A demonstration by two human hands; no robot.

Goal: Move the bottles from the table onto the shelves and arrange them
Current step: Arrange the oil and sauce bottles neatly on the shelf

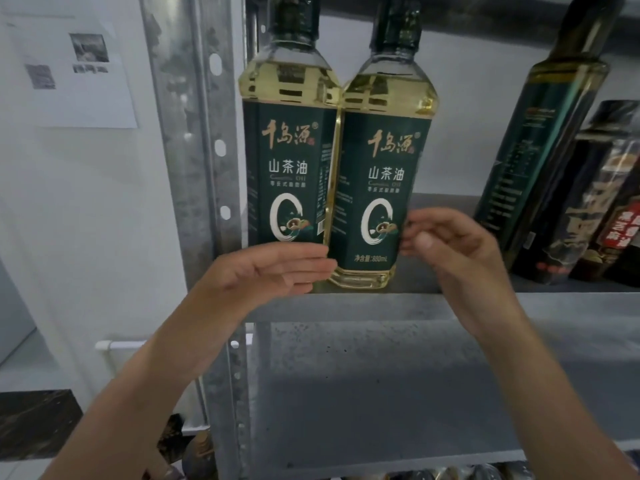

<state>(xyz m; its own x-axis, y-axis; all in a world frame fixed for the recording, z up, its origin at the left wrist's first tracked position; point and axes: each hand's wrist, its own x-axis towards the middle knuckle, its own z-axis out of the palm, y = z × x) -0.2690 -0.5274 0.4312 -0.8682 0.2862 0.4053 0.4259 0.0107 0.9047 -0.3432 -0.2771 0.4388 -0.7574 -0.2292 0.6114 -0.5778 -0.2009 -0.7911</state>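
Head view: two green-labelled, pale-yellow oil bottles, left bottle (291,161) and right bottle (381,174), touching; my left hand (273,271) flat, right hand (450,244) slack, both empty.

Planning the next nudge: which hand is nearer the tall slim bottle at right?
Right. The right hand is just left of the tall slim bottle; the left hand is farther left.

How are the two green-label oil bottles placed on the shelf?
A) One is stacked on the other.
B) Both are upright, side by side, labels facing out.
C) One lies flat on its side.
B: the left bottle and the right bottle both stand upright on the shelf, shoulders touching, labels facing the camera.
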